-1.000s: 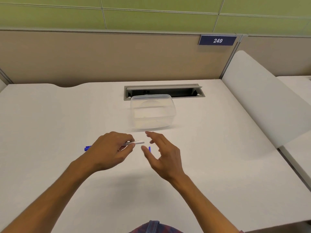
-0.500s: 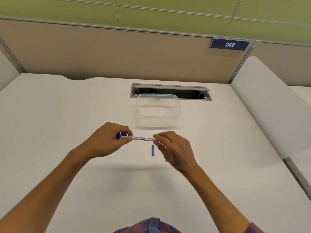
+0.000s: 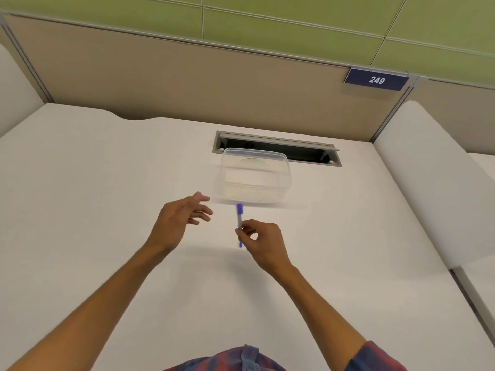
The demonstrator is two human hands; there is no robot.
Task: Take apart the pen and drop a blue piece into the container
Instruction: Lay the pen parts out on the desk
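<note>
While the pen is standing almost upright just below the middle of the frame, its blue cap end is pointing up toward the container and its pale barrel is disappearing into the right hand. That hand is pinching the barrel between thumb and fingertips, and a short blue stick is showing just beneath the pinch; whether it is part of the pen or a loose piece lying on the desk is not something I can tell. I am judging the pen to be light, stiff and smooth, so it is likely to slip or spin in a loose pinch; taking hold of the barrel with one hand and of the blue cap with the other looks the surest way to pull it apart, and small freed pieces may roll. The left hand is hovering to the left of the pen, fingers spread and slack, gripping nothing. The clear container is sitting open above the pen, near it, in front of a dark cable slot. I am counting 1 pen, 1 container, 2 hands, 1 cable slot, and 1 number plate reading 249 at upper right.
</note>
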